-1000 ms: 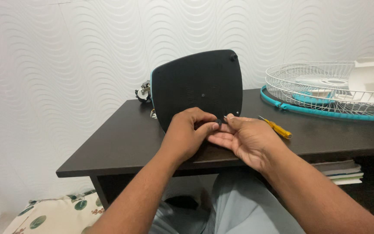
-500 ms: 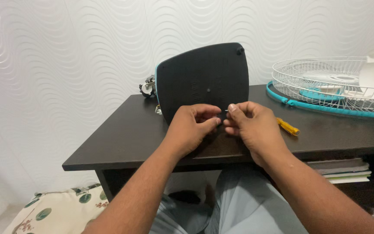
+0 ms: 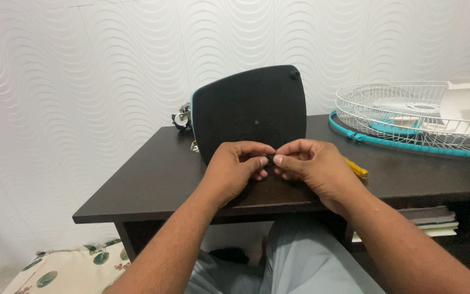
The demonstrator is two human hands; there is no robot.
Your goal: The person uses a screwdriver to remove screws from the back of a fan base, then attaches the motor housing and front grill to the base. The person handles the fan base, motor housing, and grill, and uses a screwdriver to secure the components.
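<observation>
While my forearms reach in from below, my left hand (image 3: 235,166) and right hand (image 3: 308,166) meet fingertip to fingertip over the dark desk (image 3: 153,179), together pinching a small black part (image 3: 270,158), too tiny to identify. I judge a steady, light pinch held low over the desk suits it best. Just behind the hands, the black fan base (image 3: 248,111) stands on edge. A yellow screwdriver (image 3: 357,169) pokes out beside my right hand; farther right lies a white wire fan guard (image 3: 409,117).
</observation>
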